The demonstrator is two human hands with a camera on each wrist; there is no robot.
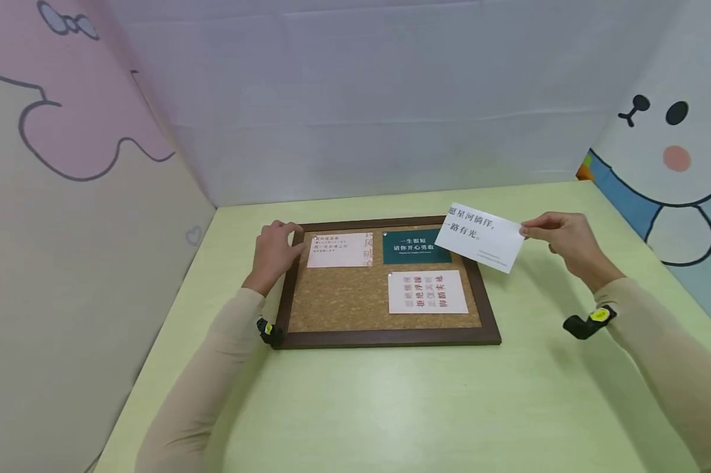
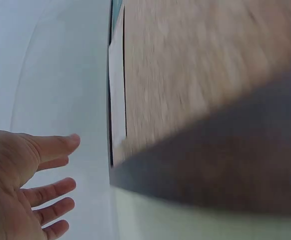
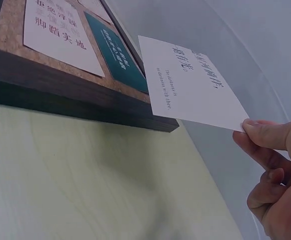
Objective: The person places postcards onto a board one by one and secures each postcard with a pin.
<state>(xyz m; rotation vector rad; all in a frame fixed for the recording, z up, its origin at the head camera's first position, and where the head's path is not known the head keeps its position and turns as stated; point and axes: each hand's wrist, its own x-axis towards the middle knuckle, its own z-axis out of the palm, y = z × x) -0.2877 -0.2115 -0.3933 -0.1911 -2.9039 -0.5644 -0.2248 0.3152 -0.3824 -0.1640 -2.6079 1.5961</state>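
A cork board (image 1: 337,299) in a dark brown wooden frame lies on the table. My right hand (image 1: 562,243) pinches a white card (image 1: 485,240) with dark Chinese lettering by its right edge. The card is tilted and overlaps the board's upper right corner in the head view; the right wrist view shows it raised above the table. My left hand (image 1: 274,253) is at the frame's upper left corner, and its fingers (image 2: 55,190) are extended with nothing between them. On the cork are a pale card (image 1: 340,251), a dark green card (image 1: 411,253) and a white card with red lettering (image 1: 428,292).
The pale green table (image 1: 355,407) extends around the board and meets a white back wall (image 1: 379,98). Cartoon-printed panels stand at both sides, with a white bear face (image 1: 686,151) on the right. Black wrist cameras (image 1: 591,322) sit on both sleeves.
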